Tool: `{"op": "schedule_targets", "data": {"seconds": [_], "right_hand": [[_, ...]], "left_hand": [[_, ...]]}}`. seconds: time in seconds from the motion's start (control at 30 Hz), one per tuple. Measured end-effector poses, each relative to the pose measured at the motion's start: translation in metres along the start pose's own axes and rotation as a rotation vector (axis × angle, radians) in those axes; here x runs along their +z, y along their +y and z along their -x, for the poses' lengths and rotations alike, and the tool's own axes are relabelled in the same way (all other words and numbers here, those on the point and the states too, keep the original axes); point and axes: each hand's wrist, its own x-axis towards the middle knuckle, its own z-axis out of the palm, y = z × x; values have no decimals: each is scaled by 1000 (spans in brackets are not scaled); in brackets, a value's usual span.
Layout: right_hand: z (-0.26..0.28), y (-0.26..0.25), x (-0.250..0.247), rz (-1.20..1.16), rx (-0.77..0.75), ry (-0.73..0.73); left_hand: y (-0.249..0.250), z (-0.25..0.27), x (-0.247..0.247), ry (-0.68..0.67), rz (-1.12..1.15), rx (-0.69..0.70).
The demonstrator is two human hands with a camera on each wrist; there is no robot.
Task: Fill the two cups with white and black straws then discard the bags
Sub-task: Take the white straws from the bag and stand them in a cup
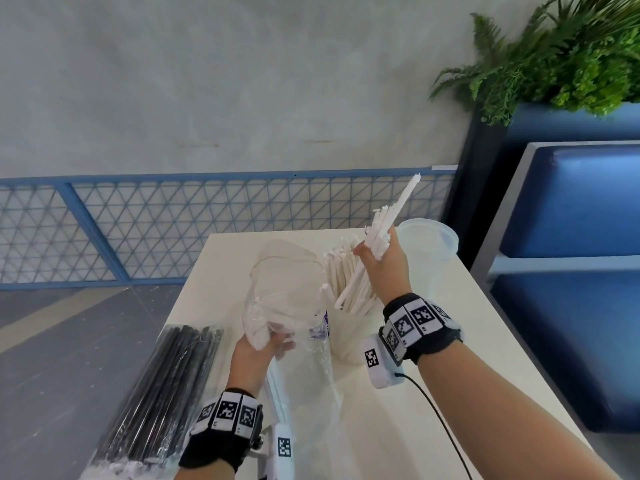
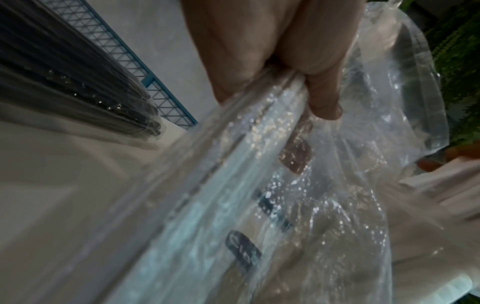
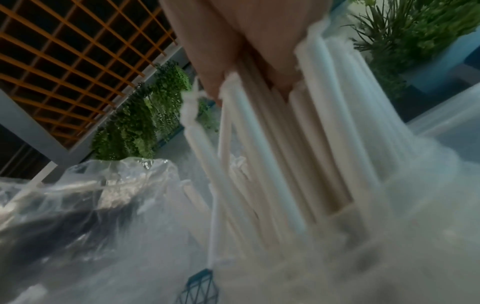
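Note:
My right hand (image 1: pixel 375 252) grips a bundle of white straws (image 1: pixel 393 220) and holds it slanted above the near clear cup (image 1: pixel 346 344). Several white straws (image 1: pixel 349 289) stand in that cup. In the right wrist view the held white straws (image 3: pixel 285 148) hang below my fingers (image 3: pixel 259 61). My left hand (image 1: pixel 270 342) grips the clear plastic bag (image 1: pixel 287 296), raised and open-mouthed left of the cup; my fingers (image 2: pixel 322 96) pinch the bag (image 2: pixel 259 185). A second clear cup (image 1: pixel 429 251) stands empty behind my right hand. A sealed bag of black straws (image 1: pixel 162 386) lies at the table's left edge.
The white table (image 1: pixel 478 341) is small; its left and right edges are close to the hands. A blue bench (image 1: pixel 571 209) stands at the right, with a planter of green plants (image 1: pixel 571 57) behind it. A blue mesh railing (image 1: pixel 173 220) runs along the wall.

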Motion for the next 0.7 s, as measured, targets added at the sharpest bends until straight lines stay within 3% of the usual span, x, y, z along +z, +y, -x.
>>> {"op": "schedule_targets", "data": {"seconds": [0.17, 0.37, 0.53, 0.6, 0.7], "right_hand": [[-7, -8, -3, -3, -32, 67], [5, 0, 10, 113, -1, -74], [3, -25, 6, -78, -266, 161], [1, -23, 8, 32, -304, 97], [4, 2, 15, 502, -279, -165]], "left_hand": [[0, 1, 0, -4, 1, 0], [0, 0, -1, -9, -14, 10], [-2, -2, -3, -23, -10, 28], [-3, -2, -2, -27, -18, 21], [-2, -2, 0, -29, -25, 14]]}}
